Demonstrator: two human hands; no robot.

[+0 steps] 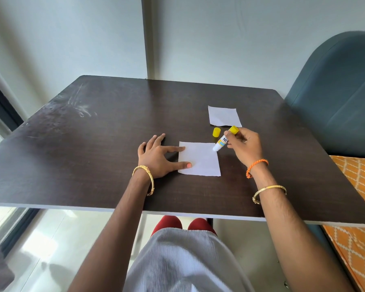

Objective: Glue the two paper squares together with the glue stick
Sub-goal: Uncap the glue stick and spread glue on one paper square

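One hand point(243, 145) grips glue stick point(224, 139) tip-down on paper square point(200, 160).

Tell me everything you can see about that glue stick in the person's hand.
The glue stick is a small white tube with a yellow end and a blue and orange label whose print is partly hidden. Its yellow cap is off and stands on the dark table just behind it. The right hand pinches the tube near its yellow end, tilted, with the open white tip down on the far right corner of the near paper square.
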